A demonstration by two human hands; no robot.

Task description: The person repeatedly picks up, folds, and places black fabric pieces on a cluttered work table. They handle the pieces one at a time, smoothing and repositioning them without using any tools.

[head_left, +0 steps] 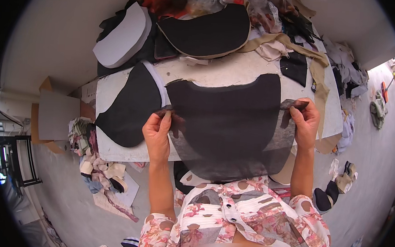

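Note:
A sheer black piece of fabric (222,163) is stretched between my two hands at the table's near edge, its lower part hanging in front of my floral shirt. My left hand (157,132) pinches its left side between thumb and fingers. On the other side, my right hand (305,123) pinches the right corner, fingers visible through the cloth. The fabric's upper middle looks denser, with a curved-in far edge; whether a second black layer lies there I cannot tell. Left of it rests a black curved panel (130,108) with a white edge beneath.
Stacked white curved pieces (121,39) and a black curved panel with a beige edge (207,31) lie at the back of the white table (209,71). A beige strip (319,76) trails down the right side. Fabric scraps (106,172) litter the floor; a cardboard box (58,115) stands left.

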